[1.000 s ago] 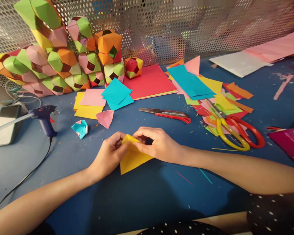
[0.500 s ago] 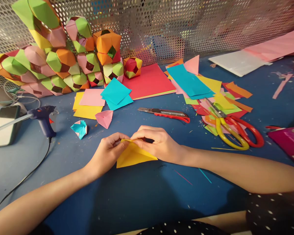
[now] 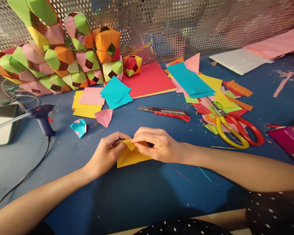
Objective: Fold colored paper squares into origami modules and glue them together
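A piece of yellow paper [image 3: 132, 158] lies low over the blue table, in front of me, with a small flap folded down at its far edge. My left hand [image 3: 110, 150] pinches its left side between thumb and fingers. At the far edge, my right hand [image 3: 154, 143] grips the paper beside the flap and covers its right part. Beyond my hands lie a folded pink paper piece [image 3: 104, 117] and a small folded blue-and-pink paper piece [image 3: 79, 128]. A red utility knife [image 3: 169, 113] rests past my right hand, its blade pointing left.
Folded paper balls [image 3: 61, 60] are stacked at the back left against a perforated metal panel [image 3: 147, 19]. A glue gun [image 3: 44, 119] with its cord stands at left, near a phone [image 3: 5, 124]. Scissors [image 3: 232, 127] lie on paper scraps [image 3: 225, 98] at right. Blue paper squares [image 3: 116, 93] lie mid-table.
My right fingers have brought the far edge of the yellow paper down toward me, and a small folded flap now shows. My left hand has stayed nearly in place.
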`<state>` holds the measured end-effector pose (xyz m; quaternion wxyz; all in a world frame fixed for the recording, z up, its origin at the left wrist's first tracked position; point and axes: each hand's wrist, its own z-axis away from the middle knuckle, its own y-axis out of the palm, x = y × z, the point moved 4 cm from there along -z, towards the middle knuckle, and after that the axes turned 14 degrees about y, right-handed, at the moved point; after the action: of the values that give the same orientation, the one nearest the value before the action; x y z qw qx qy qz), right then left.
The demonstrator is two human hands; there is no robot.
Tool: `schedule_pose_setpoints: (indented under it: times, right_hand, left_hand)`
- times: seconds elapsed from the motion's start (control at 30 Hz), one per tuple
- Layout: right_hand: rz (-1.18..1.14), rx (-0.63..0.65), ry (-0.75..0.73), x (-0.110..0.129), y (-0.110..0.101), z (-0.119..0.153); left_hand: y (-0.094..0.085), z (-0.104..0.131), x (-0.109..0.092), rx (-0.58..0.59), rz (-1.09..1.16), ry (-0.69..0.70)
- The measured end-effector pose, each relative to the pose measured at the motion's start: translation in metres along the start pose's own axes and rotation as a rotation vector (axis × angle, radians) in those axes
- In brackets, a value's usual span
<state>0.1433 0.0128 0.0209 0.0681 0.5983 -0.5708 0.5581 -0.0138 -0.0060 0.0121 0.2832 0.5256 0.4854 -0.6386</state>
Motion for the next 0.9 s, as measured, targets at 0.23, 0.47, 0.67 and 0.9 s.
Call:
schedule_pose_setpoints:
  times: [0.23,0.47,0.67,0.9]
  right_hand:
    - [0.042,-0.025,0.122,-0.0043,0.0014,0.0]
    - [0.087,-0.038,0.087,-0.0029,0.0008,0.0003]
    - [0.091,-0.035,0.114,-0.0044,-0.0005,0.0007]
    - [0.079,-0.012,0.123,-0.0059,-0.0027,-0.0012]
  left_hand:
    - [0.0038,0.0011,-0.0012,-0.026,0.008,0.071]
    - [0.0027,0.0013,0.0017,-0.007,-0.026,0.074]
    - [0.004,0.0014,-0.0013,0.042,0.073,0.059]
    - [-0.0007,-0.0036,-0.0059,0.097,-0.091,0.167]
